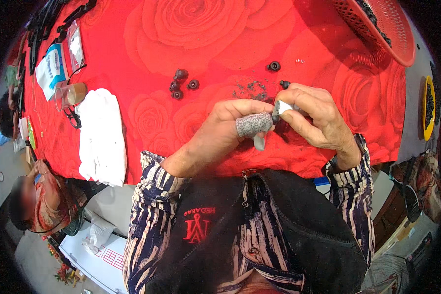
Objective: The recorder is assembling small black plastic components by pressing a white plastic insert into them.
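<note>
My left hand (215, 128) is closed, its fingers pinching a small dark part (275, 119) that is mostly hidden. A grey knitted sleeve (254, 124) covers one of its fingers, with a pale strip (259, 142) hanging below. Against that part, my right hand (321, 115) grips a small white piece with a greyish slanted face (281, 107); its exact kind is unclear. Dark crumbs (252, 90) lie just beyond my hands. Near my right fingers is a black part (284, 84), and another ring-ended one (274, 65) sits farther off. Several similar black parts (178, 87) are grouped to the left.
A red basket (401, 41) of black parts stands at the far right, a yellow tray (428, 130) beyond the table edge. Leftward on the red cloth (181, 29) are a white cloth (102, 139), eyeglasses (72, 117), a cup (77, 93) and packets (51, 71). Another person (49, 201) sits at left.
</note>
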The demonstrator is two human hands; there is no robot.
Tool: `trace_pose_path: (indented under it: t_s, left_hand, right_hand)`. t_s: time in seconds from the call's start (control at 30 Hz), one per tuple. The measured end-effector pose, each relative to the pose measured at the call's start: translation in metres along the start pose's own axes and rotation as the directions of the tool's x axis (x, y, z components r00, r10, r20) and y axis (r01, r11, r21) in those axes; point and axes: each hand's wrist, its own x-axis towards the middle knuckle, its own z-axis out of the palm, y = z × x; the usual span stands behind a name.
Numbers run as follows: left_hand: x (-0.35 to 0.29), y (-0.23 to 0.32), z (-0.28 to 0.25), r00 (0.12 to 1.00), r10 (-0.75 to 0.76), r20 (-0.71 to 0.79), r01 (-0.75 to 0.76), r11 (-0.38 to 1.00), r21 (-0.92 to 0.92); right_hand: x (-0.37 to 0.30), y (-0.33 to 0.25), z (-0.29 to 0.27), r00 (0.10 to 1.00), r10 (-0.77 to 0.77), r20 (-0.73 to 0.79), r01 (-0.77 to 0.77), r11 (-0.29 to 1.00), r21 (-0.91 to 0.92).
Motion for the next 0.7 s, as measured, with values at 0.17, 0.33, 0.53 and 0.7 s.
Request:
trace_pose_path:
  t_s: [0.17, 0.33, 0.53, 0.7]
  left_hand:
    - [-0.002, -0.004, 0.002, 1.000, -0.009, -0.019, 0.007, 0.998, -0.063]
    - [-0.001, -0.006, 0.001, 1.000, 0.012, -0.017, -0.014, 0.992, -0.124]
    - [-0.001, -0.006, 0.001, 1.000, 0.004, 0.007, -0.003, 0.992, -0.130]
    - [-0.007, -0.005, 0.004, 1.000, -0.025, 0.002, 0.025, 0.996, -0.080]
  right_hand:
    - [0.001, 0.000, 0.000, 1.000, -0.013, 0.001, 0.013, 0.999, 0.034]
    - [0.003, 0.002, 0.000, 0.999, -0.045, -0.007, 0.046, 0.998, 0.041]
    - [0.000, 0.007, -0.001, 0.997, -0.070, 0.021, 0.069, 0.996, 0.059]
    - [-0.001, 0.008, 0.000, 0.983, -0.186, 0.009, 0.185, 0.981, 0.065]
